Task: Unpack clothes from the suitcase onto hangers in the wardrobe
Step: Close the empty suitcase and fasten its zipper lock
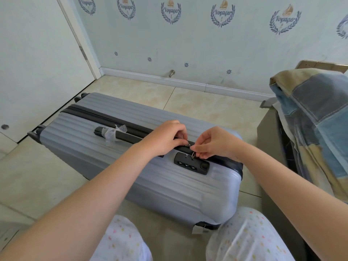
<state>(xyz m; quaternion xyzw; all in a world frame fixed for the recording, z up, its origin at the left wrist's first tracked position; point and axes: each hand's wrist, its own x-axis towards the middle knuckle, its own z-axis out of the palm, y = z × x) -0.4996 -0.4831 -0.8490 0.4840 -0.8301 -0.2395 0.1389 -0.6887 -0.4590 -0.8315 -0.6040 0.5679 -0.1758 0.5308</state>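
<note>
1. Suitcase is the whole story here. It's a grey ribbed hard-shell lying on its side on the tiled floor, running from middle left to lower centre of the head view, and it's zipped shut all the way round as far as I can see.

2. Progress: basically the very start, I'd say. No clothes out, no hangers in sight, and no wardrobe I can pick out in frame. So everything is left: get it open, lift the clothes, hang them.

3. Hands: both meet at the zip line in the centre of the frame, right above the combination lock. The left hand is curled with its fingertips pinching a metal zipper pull. The right hand is pinching the other pull, which points down toward the lock. My guess is they're being freed from the lock, but that's just a guess.

4. Counts, head view:
- one suitcase
- one lock, three dials on it
- two zipper pulls
- one side handle with a scrap of clear plastic wrap on it
- wheels: a couple visible at the far left end, can't count more
- one patchwork fabric thing draped at the right edge, over something boxy
- two knees in dotted pyjamas along the bottom
</note>
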